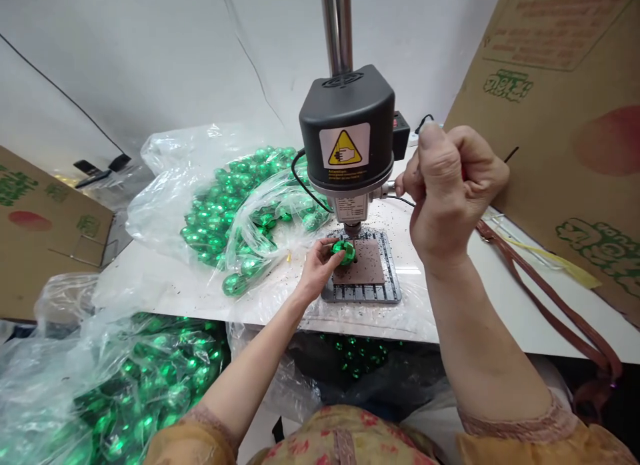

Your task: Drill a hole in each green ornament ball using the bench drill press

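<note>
My left hand (pixel 320 268) pinches a shiny green faceted ball (pixel 344 253) between thumb and fingers. The ball sits on a brown board (pixel 373 261) over the slotted metal base (pixel 393 293) of a small drill press (pixel 347 131), right below its chuck (pixel 353 229). At the right of the machine, my right hand (pixel 450 185) is raised and curled closed around the press's feed handle, which is mostly hidden by the fingers. A thin dark rod (pixel 511 155) shows just beyond that hand. Dark chips are scattered around the base.
Many green balls (pixel 215 215) lie in clear plastic at the left of the white table (pixel 190 298). More bagged balls (pixel 150 385) are below the table's front edge. Cardboard boxes (pixel 555 138) flank the table, and a brown strap (pixel 550 305) hangs over the right side.
</note>
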Action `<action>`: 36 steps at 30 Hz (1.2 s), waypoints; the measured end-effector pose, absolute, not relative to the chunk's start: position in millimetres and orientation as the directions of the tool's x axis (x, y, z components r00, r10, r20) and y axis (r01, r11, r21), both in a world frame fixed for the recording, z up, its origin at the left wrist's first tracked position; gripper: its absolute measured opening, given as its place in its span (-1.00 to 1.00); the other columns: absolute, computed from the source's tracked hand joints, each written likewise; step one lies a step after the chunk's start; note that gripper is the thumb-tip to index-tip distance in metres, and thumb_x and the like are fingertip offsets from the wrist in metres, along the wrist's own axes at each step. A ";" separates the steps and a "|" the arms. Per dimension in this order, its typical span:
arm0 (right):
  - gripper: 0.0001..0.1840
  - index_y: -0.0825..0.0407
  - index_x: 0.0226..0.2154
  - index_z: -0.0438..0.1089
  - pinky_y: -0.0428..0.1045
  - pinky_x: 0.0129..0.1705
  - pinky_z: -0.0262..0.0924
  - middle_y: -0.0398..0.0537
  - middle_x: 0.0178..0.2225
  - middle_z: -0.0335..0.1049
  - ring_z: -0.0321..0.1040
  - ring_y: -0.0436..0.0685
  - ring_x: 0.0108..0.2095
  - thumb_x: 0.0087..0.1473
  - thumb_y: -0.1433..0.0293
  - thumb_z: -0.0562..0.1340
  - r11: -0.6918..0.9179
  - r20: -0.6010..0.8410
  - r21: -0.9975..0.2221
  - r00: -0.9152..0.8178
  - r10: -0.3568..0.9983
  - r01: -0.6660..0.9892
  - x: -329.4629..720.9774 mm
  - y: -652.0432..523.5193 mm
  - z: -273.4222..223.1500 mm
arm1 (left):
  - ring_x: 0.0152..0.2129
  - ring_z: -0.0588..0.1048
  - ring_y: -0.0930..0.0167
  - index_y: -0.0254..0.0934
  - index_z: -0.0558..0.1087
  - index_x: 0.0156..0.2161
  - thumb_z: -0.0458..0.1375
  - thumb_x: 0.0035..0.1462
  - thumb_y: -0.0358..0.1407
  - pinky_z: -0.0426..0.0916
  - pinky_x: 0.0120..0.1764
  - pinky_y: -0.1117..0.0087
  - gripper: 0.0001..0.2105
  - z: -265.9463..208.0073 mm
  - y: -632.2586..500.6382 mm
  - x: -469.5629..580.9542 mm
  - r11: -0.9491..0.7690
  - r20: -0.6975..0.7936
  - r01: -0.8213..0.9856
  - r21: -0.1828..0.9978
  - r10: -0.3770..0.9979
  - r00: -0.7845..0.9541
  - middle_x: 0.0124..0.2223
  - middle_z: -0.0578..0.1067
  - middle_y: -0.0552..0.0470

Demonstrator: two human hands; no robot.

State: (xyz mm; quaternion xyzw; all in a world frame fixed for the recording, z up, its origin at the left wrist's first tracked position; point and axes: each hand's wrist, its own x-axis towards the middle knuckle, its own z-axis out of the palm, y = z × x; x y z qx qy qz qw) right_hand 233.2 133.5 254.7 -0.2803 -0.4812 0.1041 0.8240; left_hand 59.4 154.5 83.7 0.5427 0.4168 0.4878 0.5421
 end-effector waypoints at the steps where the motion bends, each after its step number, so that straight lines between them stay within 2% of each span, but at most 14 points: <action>1: -0.42 -0.05 -0.64 -0.02 -0.01 -0.60 -0.08 -0.31 -0.72 -0.07 -0.10 -0.09 -0.69 0.14 0.07 0.28 0.815 0.734 -0.569 0.513 0.444 0.109 232.9 133.5 254.7 | -0.29 0.57 0.38 -0.26 0.45 -0.06 0.42 -0.03 0.05 0.47 -0.18 0.33 -0.45 82.7 155.0 59.8 -0.099 0.105 -0.044 0.994 0.976 0.190 -0.21 0.61 -0.03; 10: -0.40 -0.04 -0.59 -0.06 -0.07 -0.53 0.03 -0.30 -0.64 -0.16 -0.12 -0.14 -0.62 0.16 -0.05 0.20 0.759 0.716 -0.629 0.507 0.480 0.168 233.0 131.7 253.5 | -0.22 0.57 0.34 -0.25 0.48 0.02 0.36 0.10 -0.16 0.47 -0.10 0.29 -0.60 81.1 154.2 60.9 -0.310 0.235 0.260 0.914 0.930 0.283 -0.11 0.60 -0.07; 18: -0.42 -0.01 -0.60 -0.06 -0.09 -0.53 0.00 -0.31 -0.64 -0.15 -0.11 -0.17 -0.63 0.18 0.05 0.22 0.788 0.729 -0.599 0.506 0.461 0.144 231.5 130.0 255.1 | -0.16 0.56 0.25 -0.22 0.52 -0.01 0.43 -0.01 -0.25 0.47 -0.07 0.22 -0.58 85.8 147.2 74.1 -0.431 0.344 0.452 0.781 0.901 0.265 -0.10 0.61 -0.07; 22: -0.47 -0.01 -0.61 -0.02 -0.09 -0.52 -0.02 -0.32 -0.66 -0.13 -0.10 -0.17 -0.65 0.18 0.18 0.26 0.828 0.743 -0.554 0.500 0.445 0.087 231.8 129.9 255.0 | -0.08 0.55 0.22 -0.21 0.51 0.01 0.42 0.02 -0.25 0.46 -0.01 0.17 -0.58 81.2 144.5 78.6 -0.433 0.360 0.434 0.790 0.901 0.242 -0.04 0.60 -0.08; 28: -0.51 -0.01 -0.63 0.01 -0.06 -0.54 -0.07 -0.31 -0.68 -0.08 -0.06 -0.13 -0.66 0.20 0.31 0.25 0.853 0.766 -0.515 0.492 0.413 0.086 233.2 129.8 250.2 | -0.05 0.57 0.24 -0.20 0.47 0.06 0.40 0.06 -0.21 0.46 0.02 0.18 -0.55 74.7 143.8 77.7 -0.412 0.338 0.365 0.835 0.907 0.250 0.01 0.59 -0.08; 36: -0.41 0.02 -0.63 -0.14 -0.06 -0.57 0.00 -0.27 -0.69 -0.22 -0.13 -0.13 -0.66 0.21 0.24 0.22 0.880 0.801 -0.431 0.534 0.271 0.200 226.1 130.8 227.4 | -0.04 0.56 0.23 -0.20 0.46 0.05 0.41 0.07 -0.23 0.46 0.02 0.19 -0.56 72.4 143.6 77.1 -0.427 0.352 0.358 0.830 0.900 0.257 0.02 0.58 -0.09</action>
